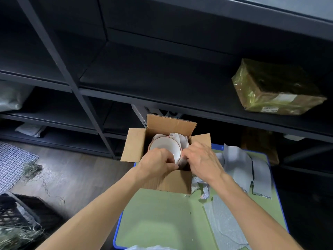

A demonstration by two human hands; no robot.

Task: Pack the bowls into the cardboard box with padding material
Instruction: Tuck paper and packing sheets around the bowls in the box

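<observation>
Dark metal shelving (126, 73) fills the dim back of the room. A parcel in yellowish plastic (275, 87) sits on a shelf at the right. At the left, the wood-look floor (75, 170) carries a white mesh mat (12, 159), a dark basket (16, 212) and loose straw (33, 169). The green surface (158, 213) has a blue rim.

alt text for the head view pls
A left hand and a right hand hold a white bowl by its rim inside an open cardboard box lined with paper. The box stands on a green table beside grey padding sheets.
</observation>
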